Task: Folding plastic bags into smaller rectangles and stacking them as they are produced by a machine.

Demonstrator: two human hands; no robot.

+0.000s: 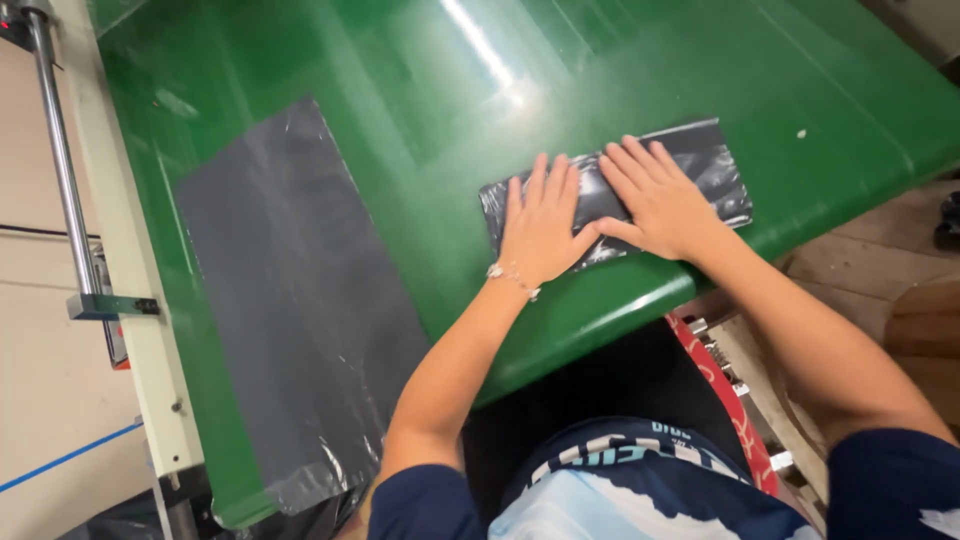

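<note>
Left hand: your left hand [540, 228] is lying flat, palm down, fingers stretched out and close together; it is gripping nothing, only pressing on the left half of the folded black plastic bag [700, 160]; a thin beaded bracelet [513, 279] is sitting at its wrist.
Right hand: your right hand [655, 200] is also lying flat and fully opened out, palm down on the middle of the same folded bag; its thumb is touching the thumb side of your left hand; it is clasping nothing.
Folded bag: the glossy black bundle is lying on the shiny green work surface [420, 110], near the edge closest to you; its left end and right end are showing beyond your hands; the middle is being covered by your palms.
Flat sheet: a long grey-black plastic sheet [290, 300] is lying spread out on the same green surface, well apart from the folded bag, to your left; its near end is hanging over the edge.
Surroundings: a cream-coloured frame rail [130, 300] is running along the far left edge of the green surface; a metal rod [62, 160] is standing just beside it; your dark blue sleeves are showing at the bottom of the view.
</note>
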